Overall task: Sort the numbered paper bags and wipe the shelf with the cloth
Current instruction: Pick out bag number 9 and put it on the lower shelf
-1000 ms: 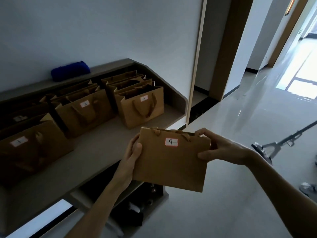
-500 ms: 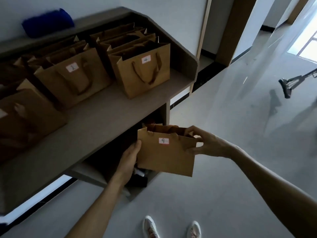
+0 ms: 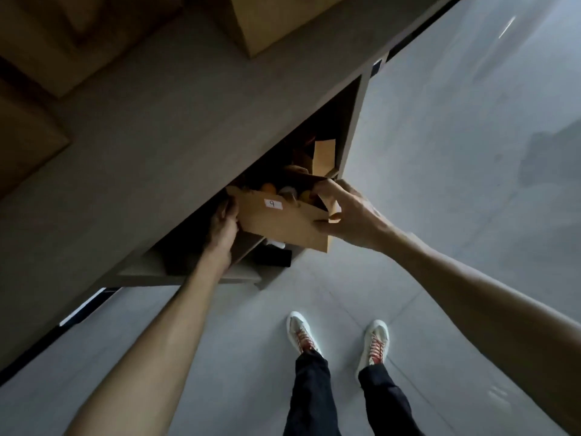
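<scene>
The person holds bag 9 (image 3: 283, 226) between both hands at the mouth of the lower compartment (image 3: 317, 143), under the shelf (image 3: 176, 121). The left hand (image 3: 222, 226) is clamped on the bag's left edge, fingers curled around it; the right hand (image 3: 349, 212) pinches the right top corner near the handle, thumb under and fingers over. The bag is tilted, its open top toward the compartment, label facing up.

Sorting looks to be in progress and far from done: this bag is not yet set down, and other bags (image 3: 270, 17) stand on the shelf top, their numbers out of view. No cloth shows, so wiping is judged not yet begun, though that cannot be confirmed here.

Inside the compartment sit another paper bag (image 3: 325, 157) and some orange-tinted items too dim to identify; they crowd the space the bag is heading toward. A dark object (image 3: 273, 258) lies on the lower ledge just below the bag. The person's shoes (image 3: 375, 341) stand on the floor (image 3: 456, 152) below.
</scene>
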Motion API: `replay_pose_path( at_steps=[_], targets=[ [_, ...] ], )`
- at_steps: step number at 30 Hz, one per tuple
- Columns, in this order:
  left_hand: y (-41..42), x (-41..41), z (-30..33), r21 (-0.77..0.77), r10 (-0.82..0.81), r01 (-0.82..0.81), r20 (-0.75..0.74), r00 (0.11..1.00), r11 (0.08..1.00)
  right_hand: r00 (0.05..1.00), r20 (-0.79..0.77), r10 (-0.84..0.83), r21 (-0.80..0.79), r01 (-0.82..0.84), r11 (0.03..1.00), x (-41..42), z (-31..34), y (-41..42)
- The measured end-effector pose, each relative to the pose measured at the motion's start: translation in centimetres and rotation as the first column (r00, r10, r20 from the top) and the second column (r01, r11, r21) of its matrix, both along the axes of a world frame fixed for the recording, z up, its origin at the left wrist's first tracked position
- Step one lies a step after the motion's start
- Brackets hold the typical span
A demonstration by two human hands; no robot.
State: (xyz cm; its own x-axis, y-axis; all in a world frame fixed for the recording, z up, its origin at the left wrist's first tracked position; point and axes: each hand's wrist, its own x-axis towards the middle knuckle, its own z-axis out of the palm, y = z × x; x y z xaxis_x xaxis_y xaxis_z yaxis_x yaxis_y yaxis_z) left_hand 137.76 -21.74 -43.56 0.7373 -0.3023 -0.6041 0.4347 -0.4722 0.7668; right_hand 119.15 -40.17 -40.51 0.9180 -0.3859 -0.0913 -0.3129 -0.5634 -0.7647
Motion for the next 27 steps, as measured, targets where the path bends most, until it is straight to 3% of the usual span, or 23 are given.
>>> replay_pose_path(
  at_steps=[11, 15, 17, 21, 27],
  targets=[
    [-0.2, 1.9, -5.1, -0.096, 0.046, -0.054, -0.088, 0.995, 0.994, 1.000, -0.001, 0.009, -0.071, -0.009, 0.997, 2.8, -7.0, 0.3],
    [-0.4, 2.0, -5.9, -0.143, 0.074, -0.098, -0.166, 0.983, 0.985, 0.973, -0.058, 0.222, -0.099, -0.227, 0.969, 2.2, -7.7, -0.9],
    [-0.8, 2.1, -6.4, -0.165, 0.084, -0.122, -0.217, 0.972, 0.979, 0.956, -0.050, 0.289, -0.238, -0.292, 0.926, 2.0, -8.0, -1.9],
    [-1.9, 2.5, -7.4, -0.225, 0.031, -0.094, -0.268, 0.963, 0.970, 0.974, 0.034, 0.225, -0.594, -0.162, 0.788, 3.1, -7.3, -3.2],
    [-4.5, 5.2, -8.5, -0.258, 0.031, -0.090, -0.225, 0.974, 0.962, 0.989, 0.002, 0.147, -0.776, -0.091, 0.624, 7.1, -6.9, -5.6]
  ],
)
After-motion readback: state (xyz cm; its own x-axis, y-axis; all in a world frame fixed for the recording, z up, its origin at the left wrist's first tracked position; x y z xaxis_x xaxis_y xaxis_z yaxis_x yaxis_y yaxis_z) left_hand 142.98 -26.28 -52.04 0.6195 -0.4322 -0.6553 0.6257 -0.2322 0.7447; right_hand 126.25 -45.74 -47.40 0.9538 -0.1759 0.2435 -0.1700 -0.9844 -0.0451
